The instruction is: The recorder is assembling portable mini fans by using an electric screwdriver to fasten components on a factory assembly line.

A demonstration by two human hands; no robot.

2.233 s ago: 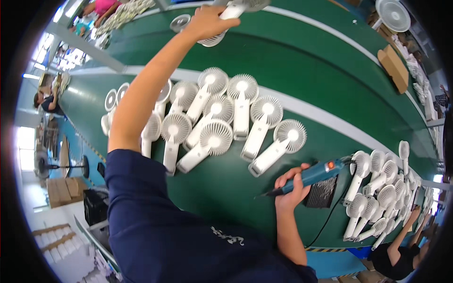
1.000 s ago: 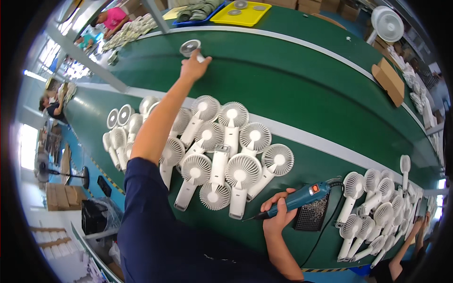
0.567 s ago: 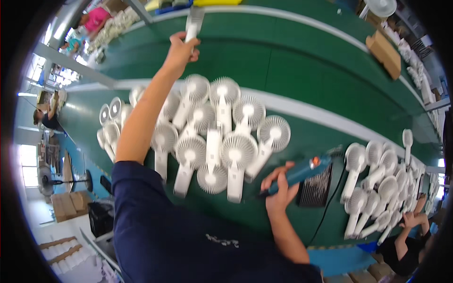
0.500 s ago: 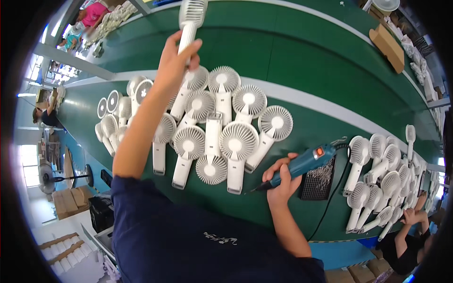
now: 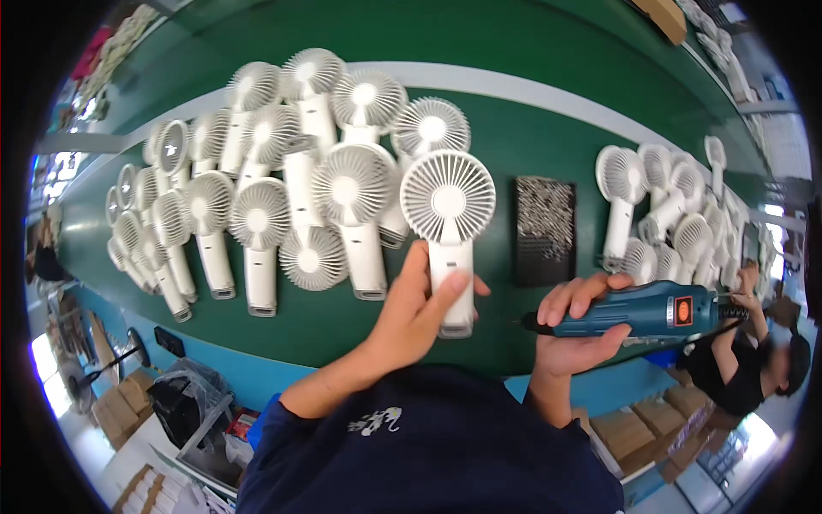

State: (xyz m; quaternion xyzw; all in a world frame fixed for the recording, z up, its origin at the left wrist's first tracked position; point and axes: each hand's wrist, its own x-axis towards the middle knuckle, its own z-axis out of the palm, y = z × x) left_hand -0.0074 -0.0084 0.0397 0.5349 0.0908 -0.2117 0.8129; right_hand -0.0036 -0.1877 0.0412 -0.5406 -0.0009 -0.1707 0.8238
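Observation:
A white handheld fan (image 5: 449, 199), its round grille facing up, is held by the handle in my left hand (image 5: 411, 313), close to my body. My fingers wrap round that handle, with the thumb across its front. To the right, my right hand (image 5: 575, 319) grips a teal electric screwdriver (image 5: 634, 310) with an orange switch. The screwdriver lies nearly level, its dark tip pointing left toward the fan handle but apart from it. Left of the held fan, several more white fans (image 5: 257, 214) lie in overlapping rows on the green table (image 5: 505, 111).
A black tray (image 5: 529, 272) of small metal screws lies beyond the screwdriver. Another group of white fans (image 5: 621, 176) covers the table's right side. A co-worker (image 5: 728, 368) is at work at the right edge. Cardboard boxes (image 5: 625, 433) stand below the table on the right.
My left hand has come from far over the table back toward my body with a fan in its grip. The screwdriver has turned more level, and my whole view has shifted.

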